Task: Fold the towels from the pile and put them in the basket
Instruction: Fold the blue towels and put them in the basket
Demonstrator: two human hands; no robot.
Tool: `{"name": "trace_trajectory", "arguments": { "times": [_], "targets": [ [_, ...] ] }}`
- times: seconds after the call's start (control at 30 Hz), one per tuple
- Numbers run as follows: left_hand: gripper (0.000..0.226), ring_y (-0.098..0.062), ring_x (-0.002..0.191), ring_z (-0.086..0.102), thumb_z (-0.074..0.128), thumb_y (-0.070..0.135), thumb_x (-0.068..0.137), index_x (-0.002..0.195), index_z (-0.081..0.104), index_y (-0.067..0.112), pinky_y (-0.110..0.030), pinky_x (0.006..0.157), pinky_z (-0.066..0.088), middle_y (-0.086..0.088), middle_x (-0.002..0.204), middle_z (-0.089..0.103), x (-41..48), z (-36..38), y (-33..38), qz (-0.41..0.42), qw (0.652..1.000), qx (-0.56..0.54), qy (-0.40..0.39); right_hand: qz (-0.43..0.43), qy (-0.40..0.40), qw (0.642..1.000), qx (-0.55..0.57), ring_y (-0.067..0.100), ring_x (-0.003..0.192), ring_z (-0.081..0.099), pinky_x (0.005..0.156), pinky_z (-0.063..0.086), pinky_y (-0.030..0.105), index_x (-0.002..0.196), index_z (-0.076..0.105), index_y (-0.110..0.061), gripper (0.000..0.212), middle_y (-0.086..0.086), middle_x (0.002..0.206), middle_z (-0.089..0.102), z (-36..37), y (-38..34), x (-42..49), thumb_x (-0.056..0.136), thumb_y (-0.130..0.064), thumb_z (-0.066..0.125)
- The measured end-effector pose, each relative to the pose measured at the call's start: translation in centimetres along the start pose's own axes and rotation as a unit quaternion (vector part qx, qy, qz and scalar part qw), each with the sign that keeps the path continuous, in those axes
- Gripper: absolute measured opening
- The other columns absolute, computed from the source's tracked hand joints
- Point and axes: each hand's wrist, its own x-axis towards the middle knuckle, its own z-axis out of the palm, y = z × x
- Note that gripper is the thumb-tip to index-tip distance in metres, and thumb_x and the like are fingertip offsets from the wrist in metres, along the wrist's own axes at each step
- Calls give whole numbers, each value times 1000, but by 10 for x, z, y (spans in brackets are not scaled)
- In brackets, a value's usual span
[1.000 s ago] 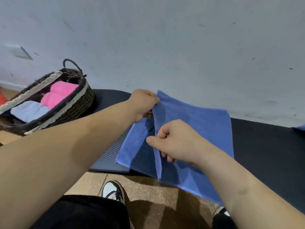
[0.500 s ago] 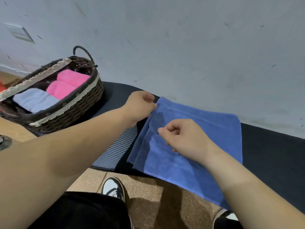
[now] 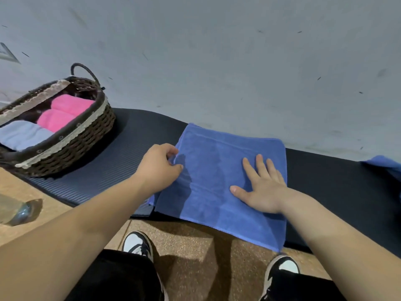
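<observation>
A blue towel lies folded over on the black mat, its near edge hanging past the mat's front. My left hand pinches the towel's left edge between thumb and curled fingers. My right hand lies flat on the towel's right half, fingers straight and spread. A dark wicker basket with a lace trim stands at the far left on the mat. It holds two rolled pink towels and a pale blue one.
A grey wall rises right behind the mat. Another blue towel shows at the right edge. A clear plastic bottle lies on the cork floor at the left. My two shoes stand just below the mat's front edge.
My right hand let go of the towel fold, moved right and now lies flat on it. The towel lies smoother. My left hand stays at the left edge.
</observation>
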Motion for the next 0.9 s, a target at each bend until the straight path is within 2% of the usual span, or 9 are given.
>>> {"name": "trace_trajectory", "arguments": {
  "times": [0.13,0.23,0.33,0.43,0.53,0.63,0.77,0.87,0.9],
  "targets": [
    [34,-13,90,64,77,31,89,120,63,25,-39,84,57,9,95,67,-7,-5,6,-19,998,40,-51,25,-16,1000,0,28,151,-34,127,-9,46,157,-25,-38,96,1,162,-40,2,11,-9,93,-79,33],
    [35,-12,87,64,72,50,90,113,60,27,-37,80,57,8,93,67,-18,-5,12,-15,994,70,-84,54,-44,997,-20,32,152,-31,127,-6,48,158,-24,-36,100,6,164,-36,-5,13,-18,92,-80,36],
    [48,-12,87,64,74,62,82,110,59,26,-36,79,58,7,95,66,-24,-9,15,-18,993,48,-102,43,-17,999,-21,32,156,-20,128,0,47,164,-5,-27,98,8,171,-17,-15,7,-19,93,-77,40],
    [49,-12,84,66,87,53,72,103,61,27,-37,77,60,6,93,67,-25,-16,14,-14,987,61,-147,-25,93,993,68,28,158,8,127,17,42,160,29,-23,80,5,168,21,-25,-8,-8,95,-65,49],
    [38,-14,84,66,88,38,72,97,62,24,-40,76,60,5,92,68,-22,-19,10,-10,985,76,-156,-71,183,967,161,21,140,46,114,39,35,142,55,-16,52,1,145,56,-36,-34,17,98,-44,59],
    [27,-13,79,66,83,38,76,88,63,23,-36,71,60,6,86,69,-18,-17,5,-8,985,74,-154,-64,196,964,167,23,127,58,103,46,35,136,58,-12,43,2,136,64,-52,-66,54,100,-35,57],
    [28,-19,79,68,78,42,79,85,68,16,-36,71,57,-1,83,72,-17,-16,4,2,979,105,-175,-26,158,974,158,28,128,59,105,46,36,138,59,-10,45,7,138,64,-71,-89,110,101,-35,53],
    [25,-17,69,61,74,42,81,78,64,19,-32,66,54,3,72,65,-18,-19,3,6,978,105,-178,3,170,961,219,37,110,66,96,56,44,115,69,-1,40,16,117,71,-79,-92,136,94,-33,62],
    [25,-15,67,59,73,42,81,76,61,21,-32,66,54,5,70,63,-19,-20,2,6,979,100,-177,3,180,955,237,35,107,67,93,57,43,110,71,-2,35,16,111,72,-80,-92,140,92,-31,65]
  ]
}}
